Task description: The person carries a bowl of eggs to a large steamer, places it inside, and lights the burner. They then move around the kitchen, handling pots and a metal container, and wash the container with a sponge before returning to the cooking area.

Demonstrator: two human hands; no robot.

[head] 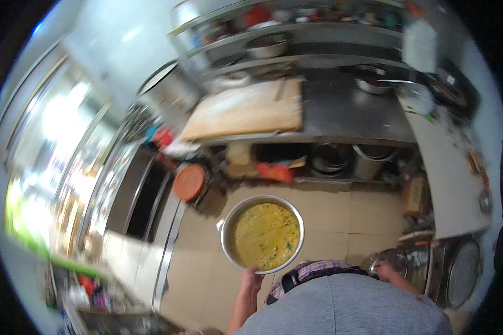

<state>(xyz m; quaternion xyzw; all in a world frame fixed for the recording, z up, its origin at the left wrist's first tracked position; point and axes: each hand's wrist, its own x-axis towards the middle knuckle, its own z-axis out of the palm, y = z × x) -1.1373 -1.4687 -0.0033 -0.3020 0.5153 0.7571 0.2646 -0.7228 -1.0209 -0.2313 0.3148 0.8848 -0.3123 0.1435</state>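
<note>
My left hand [253, 279] grips the near edge of a round metal pot [225, 247]. A yellow, soupy food with green bits [266, 234] fills much of the pot, which is held out above the tiled floor in front of me. Low at my right side, my right hand [385, 271] has its fingers curled beside a bright metal edge. A round metal vessel [398, 259] shows right behind that hand. Blur hides whether the fingers hold the vessel or only pass in front of it.
Ahead stands a metal worktable [343, 113] with a floury wooden board [251, 109]. A tall stock pot [167, 92] is at its left end. A container with an orange lid [188, 182] stands on the floor left of the pot. A white counter [448, 180] runs along the right.
</note>
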